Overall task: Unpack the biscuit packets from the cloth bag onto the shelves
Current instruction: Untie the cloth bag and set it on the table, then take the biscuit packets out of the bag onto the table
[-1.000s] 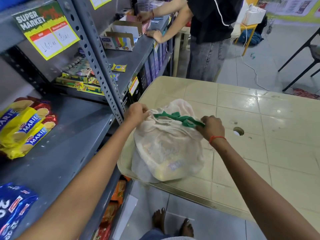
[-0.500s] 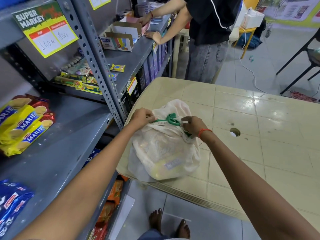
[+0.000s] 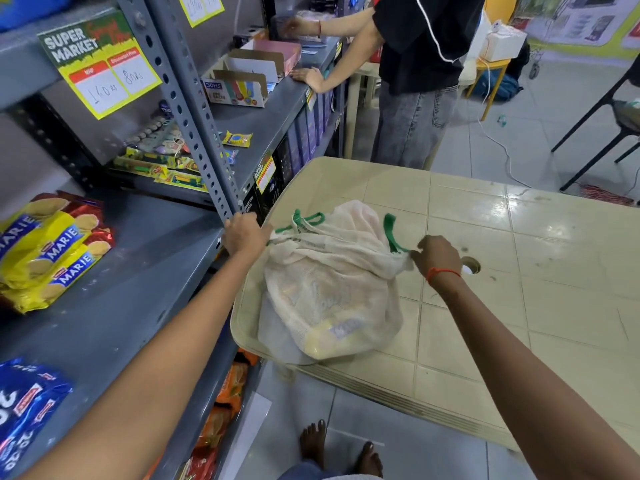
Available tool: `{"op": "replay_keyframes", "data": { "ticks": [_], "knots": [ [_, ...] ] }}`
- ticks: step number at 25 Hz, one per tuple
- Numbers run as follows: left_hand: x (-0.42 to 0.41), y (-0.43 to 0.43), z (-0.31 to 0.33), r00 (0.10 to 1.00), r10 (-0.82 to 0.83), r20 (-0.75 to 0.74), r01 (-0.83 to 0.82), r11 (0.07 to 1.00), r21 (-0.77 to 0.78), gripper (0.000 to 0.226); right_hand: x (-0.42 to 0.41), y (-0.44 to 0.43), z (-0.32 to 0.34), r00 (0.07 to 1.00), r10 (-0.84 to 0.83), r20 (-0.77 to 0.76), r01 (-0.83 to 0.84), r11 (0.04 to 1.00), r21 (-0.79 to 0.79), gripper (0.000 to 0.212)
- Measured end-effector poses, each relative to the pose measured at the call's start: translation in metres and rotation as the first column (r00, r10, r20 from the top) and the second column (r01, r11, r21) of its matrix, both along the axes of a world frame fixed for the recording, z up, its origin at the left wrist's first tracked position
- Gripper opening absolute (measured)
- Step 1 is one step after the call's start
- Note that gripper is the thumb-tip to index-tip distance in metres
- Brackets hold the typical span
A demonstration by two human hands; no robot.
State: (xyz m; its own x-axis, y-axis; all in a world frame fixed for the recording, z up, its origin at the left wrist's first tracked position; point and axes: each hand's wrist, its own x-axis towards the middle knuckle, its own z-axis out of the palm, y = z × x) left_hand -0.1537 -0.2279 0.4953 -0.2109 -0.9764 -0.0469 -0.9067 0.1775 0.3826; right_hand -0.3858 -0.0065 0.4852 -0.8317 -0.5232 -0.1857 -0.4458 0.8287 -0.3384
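A cream mesh cloth bag with green handles lies on the near-left corner of a beige plastic table. Yellow biscuit packets show through its fabric. My left hand grips the left side of the bag's mouth by a green handle. My right hand grips the right side of the mouth, and the two hands hold it stretched wide. The grey metal shelf stands to my left, with yellow Marie biscuit packets stacked on it.
Blue biscuit packets lie at the shelf's near end. A perforated upright post rises beside my left hand. Another person stands at the far shelf section. Orange packets sit on the lower shelf.
The green handles were bunched together at the top of the bag; my hands have moved apart, left to the left and right to the right, pulling the bag's mouth wide.
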Motion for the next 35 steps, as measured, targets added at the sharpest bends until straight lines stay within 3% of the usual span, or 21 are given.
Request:
{"op": "replay_keyframes", "data": {
  "ticks": [2,3,5,7,9,11,12,13,16,18,19,21,24,26,30,33,35],
  "knots": [
    [-0.016,0.026,-0.001,0.956,-0.289,-0.043,0.278,0.944,-0.177,0.044,0.024,-0.016,0.002,0.982,0.171,-0.082,-0.182,0.971,-0.156,0.031],
    [-0.026,0.04,0.0,0.868,-0.492,-0.069,0.475,0.862,-0.175,0.047,0.037,-0.027,0.003,0.952,0.281,-0.119,-0.299,0.935,-0.19,0.031],
    [-0.04,0.064,0.0,0.653,-0.757,0.027,0.758,0.653,-0.013,0.053,0.06,-0.044,0.006,0.879,0.447,-0.169,-0.47,0.872,-0.139,0.03],
    [-0.039,0.068,-0.001,0.571,-0.803,0.171,0.809,0.586,0.051,0.045,0.069,-0.048,0.009,0.845,0.503,-0.181,-0.518,0.854,-0.044,0.03],
    [-0.024,0.072,0.0,0.573,-0.785,0.234,0.813,0.58,-0.049,0.03,0.07,-0.039,0.008,0.825,0.557,-0.096,-0.559,0.829,-0.001,0.035],
    [-0.005,0.084,-0.004,0.517,-0.833,0.197,0.854,0.487,-0.183,0.025,0.07,-0.027,0.004,0.779,0.626,-0.043,-0.623,0.78,0.063,0.052],
    [0.004,0.093,-0.006,0.484,-0.862,0.152,0.869,0.453,-0.198,0.028,0.07,-0.022,0.002,0.763,0.641,-0.086,-0.636,0.768,0.077,0.052],
    [0.012,0.101,-0.009,0.482,-0.872,0.083,0.869,0.465,-0.168,0.035,0.071,-0.018,-0.002,0.751,0.644,-0.146,-0.643,0.764,0.063,0.046],
    [0.017,0.107,-0.017,0.688,-0.726,0.001,0.725,0.687,0.056,0.053,0.071,-0.012,-0.012,0.81,0.567,-0.147,-0.57,0.821,0.029,0.035],
    [0.012,0.1,-0.018,0.755,-0.653,0.06,0.652,0.757,0.047,0.036,0.068,-0.011,-0.015,0.873,0.469,-0.131,-0.474,0.88,-0.004,0.028],
    [0.009,0.098,-0.017,0.751,-0.654,0.086,0.653,0.756,0.045,0.034,0.068,-0.012,-0.017,0.874,0.46,-0.158,-0.473,0.879,-0.054,0.031],
    [0.003,0.095,-0.02,0.664,-0.72,0.202,0.714,0.69,0.115,0.082,0.069,-0.021,-0.018,0.814,0.543,-0.205,-0.574,0.805,-0.15,0.05],
    [0.003,0.096,-0.023,0.565,-0.715,0.411,0.691,0.683,0.239,0.117,0.07,-0.031,-0.02,0.778,0.628,-0.005,-0.621,0.768,-0.158,0.083],
    [0.014,0.093,-0.028,0.567,-0.659,0.494,0.565,0.748,0.348,0.126,0.064,-0.03,-0.025,0.774,0.618,0.138,-0.618,0.785,-0.045,0.111],
    [0.039,0.084,-0.027,0.59,-0.584,0.558,0.305,0.8,0.516,0.136,0.057,-0.029,-0.033,0.746,0.659,0.093,-0.662,0.721,0.204,0.136],
    [0.039,0.091,-0.021,0.602,-0.555,0.574,0.287,0.822,0.492,0.137,0.059,-0.033,-0.034,0.794,0.593,0.133,-0.603,0.742,0.293,0.138],
    [0.028,0.099,-0.015,0.669,-0.512,0.539,0.364,0.858,0.362,0.123,0.06,-0.038,-0.031,0.789,0.602,0.124,-0.609,0.741,0.282,0.126]
  ]
}}
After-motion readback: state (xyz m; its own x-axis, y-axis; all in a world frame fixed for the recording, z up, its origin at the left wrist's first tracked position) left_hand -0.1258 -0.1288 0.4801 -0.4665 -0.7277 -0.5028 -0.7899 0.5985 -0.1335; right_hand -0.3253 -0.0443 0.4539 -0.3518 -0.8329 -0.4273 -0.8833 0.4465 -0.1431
